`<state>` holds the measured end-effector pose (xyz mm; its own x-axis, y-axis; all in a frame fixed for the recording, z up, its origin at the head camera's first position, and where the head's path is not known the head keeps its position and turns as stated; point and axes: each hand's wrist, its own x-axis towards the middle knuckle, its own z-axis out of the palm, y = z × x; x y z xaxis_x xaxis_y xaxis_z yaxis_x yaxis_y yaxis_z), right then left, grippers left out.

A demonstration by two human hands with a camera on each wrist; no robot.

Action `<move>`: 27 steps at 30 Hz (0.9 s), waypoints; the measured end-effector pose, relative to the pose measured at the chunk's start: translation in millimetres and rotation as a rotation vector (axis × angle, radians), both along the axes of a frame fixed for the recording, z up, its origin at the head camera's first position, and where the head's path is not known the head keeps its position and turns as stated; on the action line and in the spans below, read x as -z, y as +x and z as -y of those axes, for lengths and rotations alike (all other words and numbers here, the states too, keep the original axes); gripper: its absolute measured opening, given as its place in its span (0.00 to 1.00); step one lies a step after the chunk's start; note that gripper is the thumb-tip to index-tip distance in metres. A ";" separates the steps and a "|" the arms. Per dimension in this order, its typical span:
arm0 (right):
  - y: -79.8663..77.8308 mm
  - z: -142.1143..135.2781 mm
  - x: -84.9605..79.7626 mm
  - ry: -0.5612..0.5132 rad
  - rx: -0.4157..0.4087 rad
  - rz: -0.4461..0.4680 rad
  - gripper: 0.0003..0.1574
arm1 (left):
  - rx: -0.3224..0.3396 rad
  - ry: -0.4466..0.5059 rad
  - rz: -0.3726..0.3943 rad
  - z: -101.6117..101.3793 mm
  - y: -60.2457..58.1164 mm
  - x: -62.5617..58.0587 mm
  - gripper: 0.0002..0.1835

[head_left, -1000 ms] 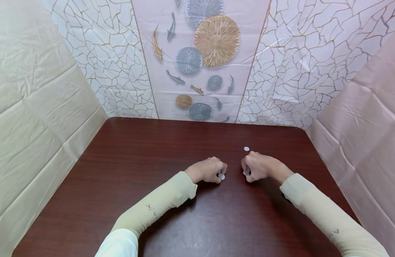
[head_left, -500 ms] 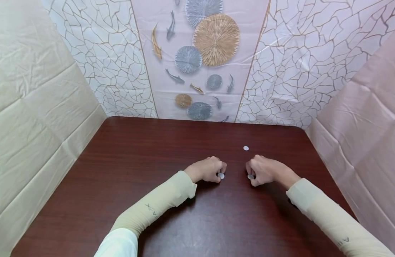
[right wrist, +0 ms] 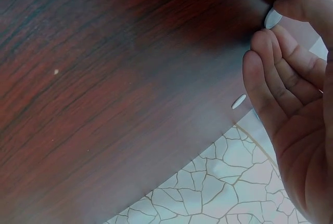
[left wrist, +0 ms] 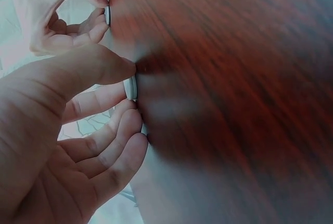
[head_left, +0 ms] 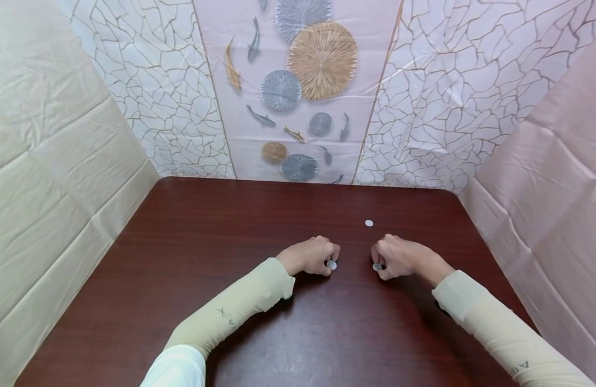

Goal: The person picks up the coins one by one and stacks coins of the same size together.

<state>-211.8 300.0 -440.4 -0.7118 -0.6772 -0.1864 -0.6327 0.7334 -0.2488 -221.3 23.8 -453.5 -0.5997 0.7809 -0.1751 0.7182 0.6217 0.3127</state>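
My left hand [head_left: 313, 256] pinches a small white round disc [head_left: 331, 265] between thumb and index finger. In the left wrist view this disc [left wrist: 131, 87] lies at the table surface, its rim between the fingertips. To the right, across a short gap, my right hand [head_left: 398, 257] pinches a similar white disc [head_left: 377, 266]; the right wrist view shows that disc [right wrist: 272, 18] between thumb and index finger, down at the tabletop. A third white disc [head_left: 369, 223] lies flat on the table beyond the right hand, touched by neither hand.
The dark red-brown wooden table [head_left: 220, 215] reaches back to a patterned wall cloth [head_left: 157, 97] with fish and round motifs. Pale cloth walls stand at the left [head_left: 51, 161] and right [head_left: 545, 177].
Early in this span, my right hand slid its disc slightly right and nearer to me, widening the gap between the hands. The left hand and the far disc stayed in place.
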 end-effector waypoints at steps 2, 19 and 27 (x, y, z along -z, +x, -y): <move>-0.4 0.2 0.6 0.001 0.004 -0.004 0.06 | -0.002 -0.004 0.003 0.2 -0.3 -0.1 0.07; 0.8 -4.7 1.1 -0.043 0.006 -0.002 0.05 | 0.019 -0.023 0.016 -3.3 -7.2 -5.0 0.13; 1.8 -5.2 2.4 -0.064 -0.011 -0.019 0.05 | 0.035 -0.036 0.019 -8.1 -10.4 -2.5 0.10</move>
<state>-210.0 305.2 -442.8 -0.7076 -0.6949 -0.1284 -0.6454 0.7095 -0.2829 -231.7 31.8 -451.0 -0.5686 0.7942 -0.2144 0.7337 0.6075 0.3044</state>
